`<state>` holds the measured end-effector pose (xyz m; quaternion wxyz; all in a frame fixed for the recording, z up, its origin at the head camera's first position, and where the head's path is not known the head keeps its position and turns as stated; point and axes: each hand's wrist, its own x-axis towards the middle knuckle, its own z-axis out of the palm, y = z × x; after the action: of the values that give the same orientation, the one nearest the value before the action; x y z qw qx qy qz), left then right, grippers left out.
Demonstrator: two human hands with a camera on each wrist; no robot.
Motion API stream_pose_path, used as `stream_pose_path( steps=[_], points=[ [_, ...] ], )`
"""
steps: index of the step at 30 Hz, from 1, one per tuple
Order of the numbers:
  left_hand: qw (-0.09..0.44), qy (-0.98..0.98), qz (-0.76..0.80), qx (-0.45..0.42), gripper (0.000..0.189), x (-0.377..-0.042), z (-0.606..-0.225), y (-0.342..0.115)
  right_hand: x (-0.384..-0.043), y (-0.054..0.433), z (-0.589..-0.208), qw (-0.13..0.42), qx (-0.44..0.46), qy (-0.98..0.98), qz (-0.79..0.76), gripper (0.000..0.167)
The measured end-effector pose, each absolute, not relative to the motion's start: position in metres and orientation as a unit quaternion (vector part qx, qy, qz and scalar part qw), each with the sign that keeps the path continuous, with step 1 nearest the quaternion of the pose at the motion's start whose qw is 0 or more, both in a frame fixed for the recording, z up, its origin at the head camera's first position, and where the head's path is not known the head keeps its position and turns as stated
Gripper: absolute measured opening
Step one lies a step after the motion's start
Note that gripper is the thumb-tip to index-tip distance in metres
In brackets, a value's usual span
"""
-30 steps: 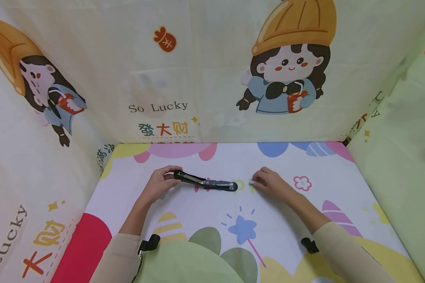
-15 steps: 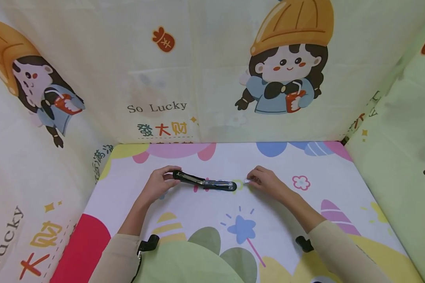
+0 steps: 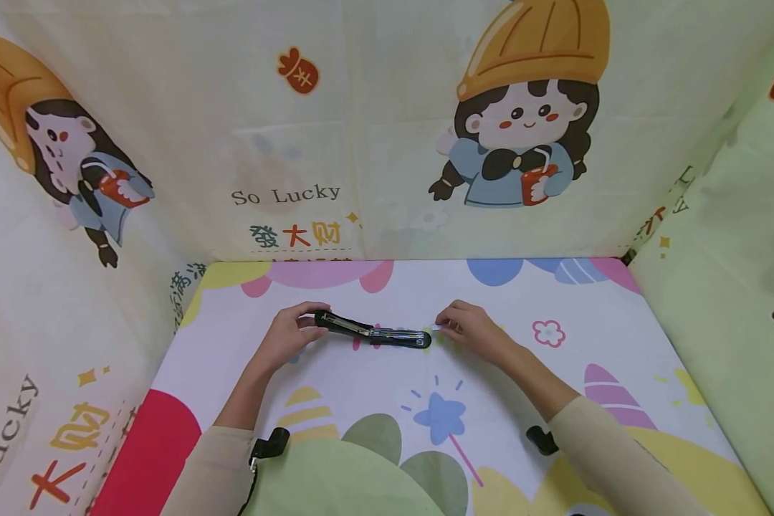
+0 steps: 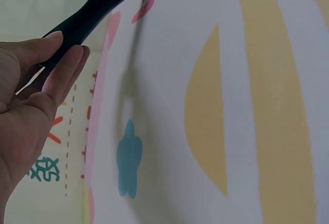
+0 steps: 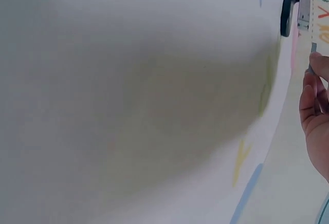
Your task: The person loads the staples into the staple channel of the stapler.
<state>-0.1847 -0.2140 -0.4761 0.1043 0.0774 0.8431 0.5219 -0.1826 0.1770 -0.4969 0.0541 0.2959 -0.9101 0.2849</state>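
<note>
My left hand [image 3: 289, 335] grips one end of a black stapler [image 3: 342, 326], which is unfolded nearly flat above the table with its metal inside facing up. In the left wrist view, thumb and fingers of the left hand [image 4: 31, 90] pinch the end of the dark stapler [image 4: 95, 21]. Just off the stapler's far right end, my right hand [image 3: 474, 331] pinches a small pale strip, seemingly a row of staples [image 3: 436, 327]. The right wrist view shows that grey strip [image 5: 313, 49] between thumb and fingertips of the right hand [image 5: 317, 111], close to the stapler's tip [image 5: 288, 16].
A white tablecloth [image 3: 509, 401] with coloured prints covers the table. Patterned cloth walls [image 3: 387, 143] stand at the back and both sides. Black wrist cameras [image 3: 271, 443] sit at both sleeves.
My right hand has moved left with the small strip, up to the stapler's right end. The left hand and the stapler have stayed almost still.
</note>
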Motion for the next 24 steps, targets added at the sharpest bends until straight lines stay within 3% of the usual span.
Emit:
stream_pose_path(
  steps=[24],
  points=[
    [0.107,0.840,0.526,0.079,0.048,-0.187,-0.477,-0.215,-0.189,0.122,-0.489,-0.007,0.302,-0.908,0.291,0.016]
  ],
)
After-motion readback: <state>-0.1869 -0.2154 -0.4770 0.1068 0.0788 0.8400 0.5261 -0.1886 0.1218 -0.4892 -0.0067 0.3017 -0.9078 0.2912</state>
